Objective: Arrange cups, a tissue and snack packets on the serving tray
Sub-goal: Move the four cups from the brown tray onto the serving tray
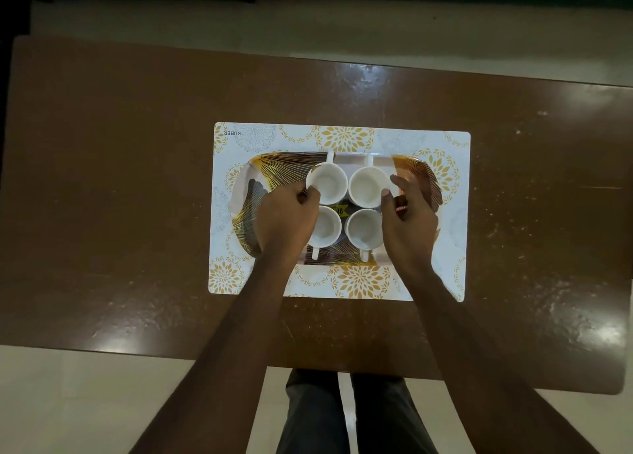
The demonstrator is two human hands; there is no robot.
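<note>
Several white cups stand close together in a square on the patterned serving tray, handles pointing outward. My left hand pinches the left rim of the far left cup and partly covers the near left cup. My right hand holds the right rim of the far right cup, thumb on its edge, beside the near right cup. A yellow and black label shows between the cups. A small reddish thing peeks out under my right fingers. No tissue is visible.
The tray lies on a white and gold floral placemat in the middle of a brown glossy table. My legs show below the table's near edge over a pale tiled floor.
</note>
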